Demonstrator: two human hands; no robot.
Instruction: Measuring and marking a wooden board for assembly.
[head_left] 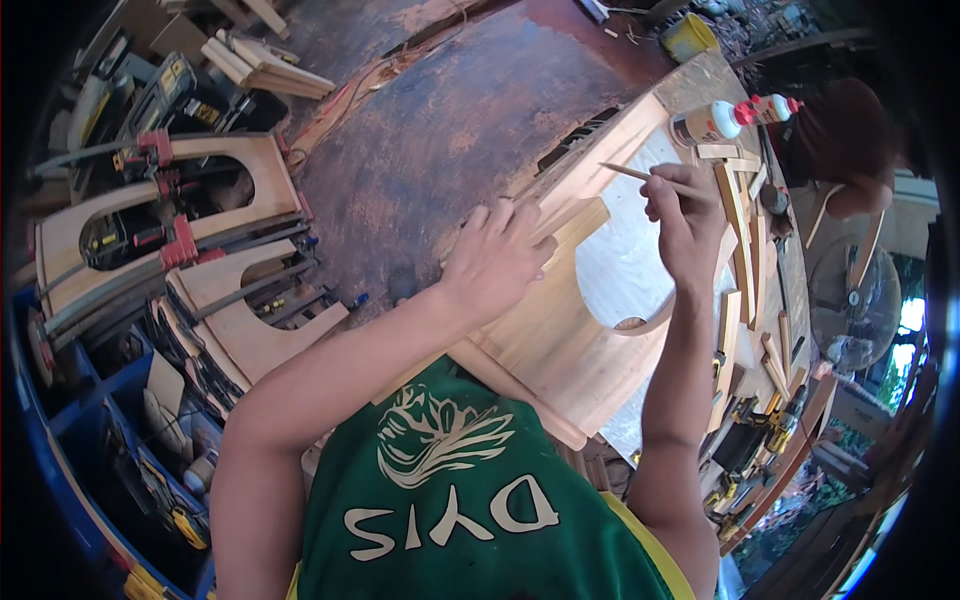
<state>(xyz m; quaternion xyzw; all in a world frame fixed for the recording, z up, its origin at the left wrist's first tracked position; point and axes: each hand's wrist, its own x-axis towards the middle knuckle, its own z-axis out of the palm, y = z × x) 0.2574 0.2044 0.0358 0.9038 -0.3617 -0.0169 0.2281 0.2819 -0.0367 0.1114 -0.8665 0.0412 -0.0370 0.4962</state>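
Note:
My left hand [497,250] has its fingers bent over a narrow wooden strip [571,215], which lies at the upper edge of a pale wooden panel [540,355] with a large curved cutout. My right hand [678,212] grips a pencil [627,170], its tip pointing left above a long wooden rail [608,140] behind the panel. A pale sheet [625,255] shows through the cutout. Part of the left hand's thumb is hidden.
Clamped cutout panels [255,180] and a blue divided bin [80,420] are at left. Two glue bottles [705,125], loose strips [745,260] and a drill [785,425] are at right. A person [835,140] is at upper right, beyond the bench.

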